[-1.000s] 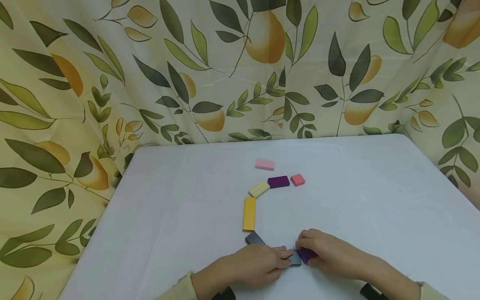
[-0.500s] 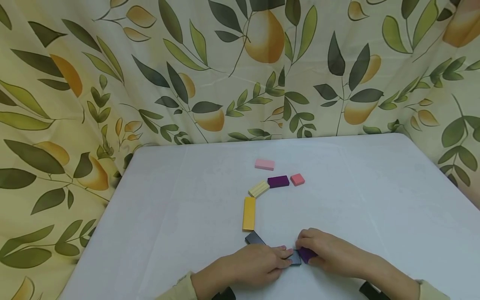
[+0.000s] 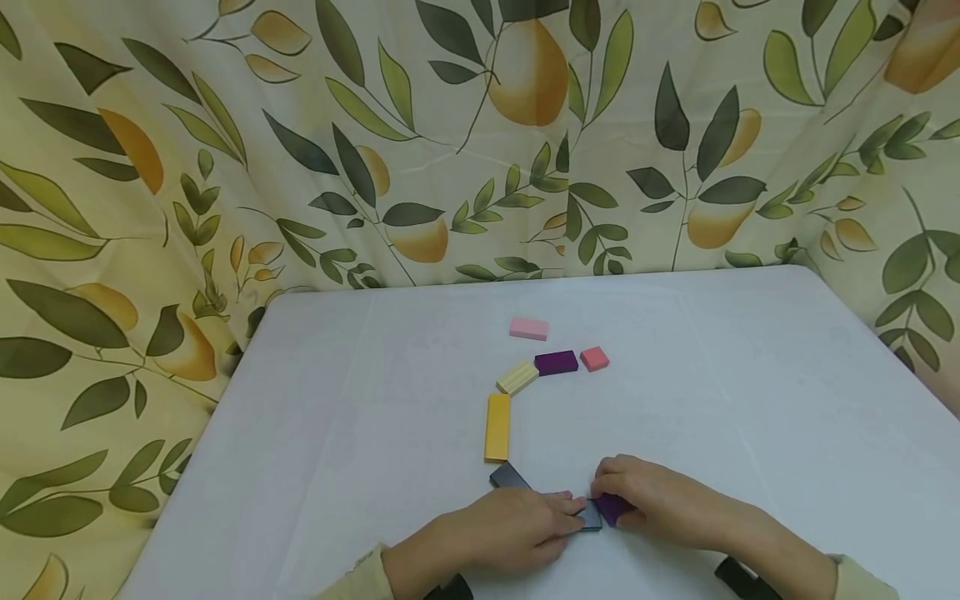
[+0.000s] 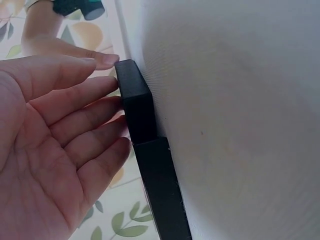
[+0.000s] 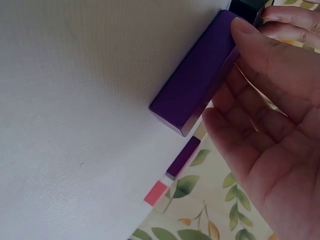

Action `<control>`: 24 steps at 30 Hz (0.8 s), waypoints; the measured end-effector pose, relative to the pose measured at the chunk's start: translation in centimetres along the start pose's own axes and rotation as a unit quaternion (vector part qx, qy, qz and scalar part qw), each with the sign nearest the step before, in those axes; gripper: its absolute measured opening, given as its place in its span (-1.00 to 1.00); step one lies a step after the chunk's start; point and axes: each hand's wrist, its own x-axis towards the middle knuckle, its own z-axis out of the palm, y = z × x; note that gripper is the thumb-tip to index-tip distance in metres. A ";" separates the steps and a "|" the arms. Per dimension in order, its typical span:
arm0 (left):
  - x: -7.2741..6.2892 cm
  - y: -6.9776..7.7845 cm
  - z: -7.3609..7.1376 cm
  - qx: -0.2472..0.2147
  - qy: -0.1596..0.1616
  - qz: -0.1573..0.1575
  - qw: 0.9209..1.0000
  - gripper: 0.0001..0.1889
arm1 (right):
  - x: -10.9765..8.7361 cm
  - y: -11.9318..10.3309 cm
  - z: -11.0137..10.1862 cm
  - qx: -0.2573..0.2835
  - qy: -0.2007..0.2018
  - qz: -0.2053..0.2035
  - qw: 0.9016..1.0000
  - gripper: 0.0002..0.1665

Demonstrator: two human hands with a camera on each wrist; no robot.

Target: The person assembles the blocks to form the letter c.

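Note:
My right hand [image 3: 667, 504] pinches a purple block [image 5: 195, 75] between thumb and fingers at the near end of a curved row. That block's end lies against a dark grey-blue block [image 3: 591, 517]. My left hand [image 3: 506, 529] lies over the dark blocks with its fingers nearly straight, fingertips touching the top of one black-looking block [image 4: 137, 105] in the left wrist view. Another dark block [image 4: 162, 187] adjoins it there. Part of the row is hidden under the left hand. A dark block end [image 3: 510, 476] shows just beyond it.
Farther along the curve lie a yellow block [image 3: 497, 427], a pale ridged block [image 3: 517, 377], a second purple block [image 3: 556, 363] and a small coral block [image 3: 595, 359]. A light pink block [image 3: 528, 328] lies apart, toward the back of the white table [image 3: 337, 400]. A patterned curtain [image 3: 480, 167] hangs behind.

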 end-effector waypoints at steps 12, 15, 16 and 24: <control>0.0 0.2 -0.2 -0.002 0.001 -0.015 1.000 -0.64 | 0.0 0.1 0.0 0.008 -0.001 -0.005 1.000 -0.63; -0.1 0.2 -0.2 -0.004 0.003 -0.017 1.000 -0.64 | -0.1 0.1 0.1 0.008 0.003 -0.010 1.000 -0.63; 0.0 0.2 -0.2 -0.004 0.004 -0.017 1.000 -0.64 | -0.1 0.1 0.1 0.008 0.004 -0.011 1.000 -0.63; 0.0 0.2 -0.1 -0.002 0.008 -0.015 1.000 -0.64 | -0.2 -0.1 0.0 0.011 0.003 -0.002 1.000 -0.64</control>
